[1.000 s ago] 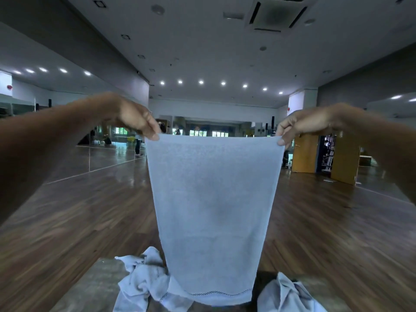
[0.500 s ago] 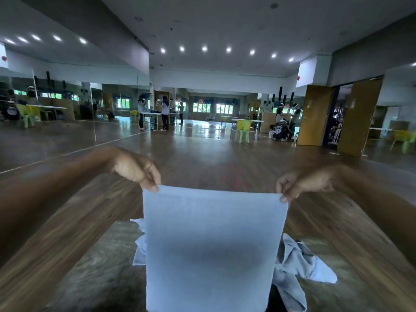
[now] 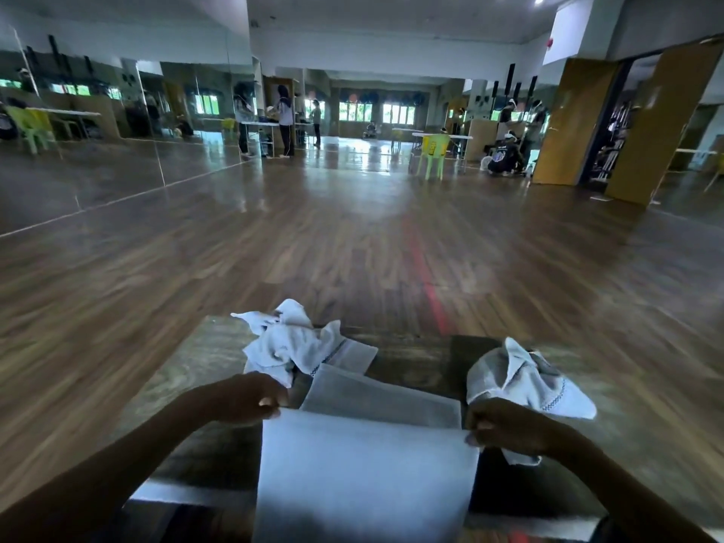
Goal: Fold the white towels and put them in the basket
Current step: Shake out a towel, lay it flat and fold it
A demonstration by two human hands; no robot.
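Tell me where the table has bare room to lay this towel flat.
The table is bare on its left side, from the left hand out to the edge, and in a strip between the crumpled towel and the second crumpled towel. The held towel, pinched by the right hand too, covers the middle.

The held towel (image 3: 364,472) is plain white. The crumpled towels (image 3: 290,340) are white with dark stitched borders. The table (image 3: 188,370) is grey-brown woodgrain, the floor (image 3: 352,237) dark brown planks, the chair (image 3: 431,150) yellow-green.
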